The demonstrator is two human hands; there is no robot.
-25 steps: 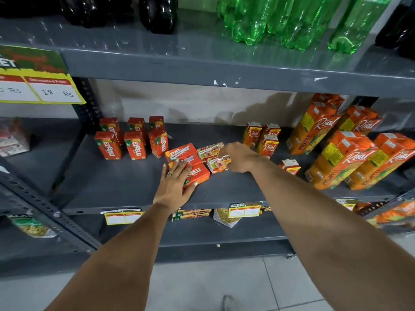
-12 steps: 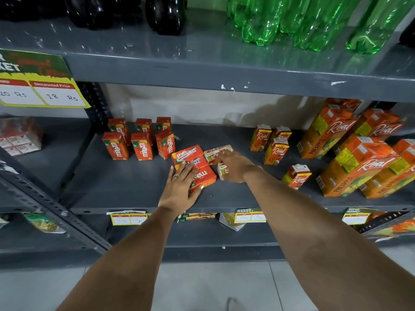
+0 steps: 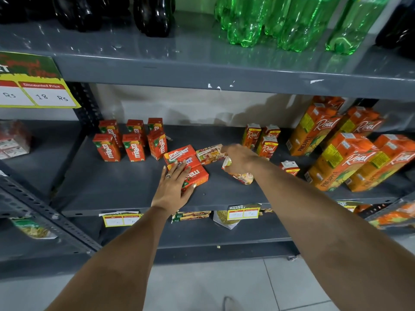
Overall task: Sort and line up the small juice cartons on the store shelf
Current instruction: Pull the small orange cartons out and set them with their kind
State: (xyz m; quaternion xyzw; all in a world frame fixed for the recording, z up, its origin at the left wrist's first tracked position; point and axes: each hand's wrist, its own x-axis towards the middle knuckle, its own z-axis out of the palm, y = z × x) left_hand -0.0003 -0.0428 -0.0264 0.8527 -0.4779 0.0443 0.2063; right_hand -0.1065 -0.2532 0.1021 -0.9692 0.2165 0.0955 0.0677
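Several small red Maaza cartons (image 3: 133, 148) stand upright in two rows at the left of the grey middle shelf (image 3: 125, 187). Three more Maaza cartons (image 3: 197, 175) lie flat mid-shelf, and my left hand (image 3: 174, 187) rests flat on them, fingers spread. My right hand (image 3: 241, 159) is shut on a small Real carton (image 3: 240, 176), lifted and tilted just above the shelf. Another small Real carton (image 3: 210, 153) lies on its side behind it. Three small Real cartons (image 3: 267, 143) stand upright further right, and one more (image 3: 289, 168) sits behind my right forearm.
Large orange Real pineapple cartons (image 3: 341, 162) lean at the shelf's right end. Green bottles (image 3: 280, 21) and dark bottles (image 3: 152, 14) stand on the shelf above. Price tags (image 3: 243, 212) hang on the front edge. A slotted post (image 3: 87, 113) bounds the shelf's left side.
My right hand has picked the small Real carton off the shelf and moved right with it. My left hand has stayed on the flat Maaza cartons.
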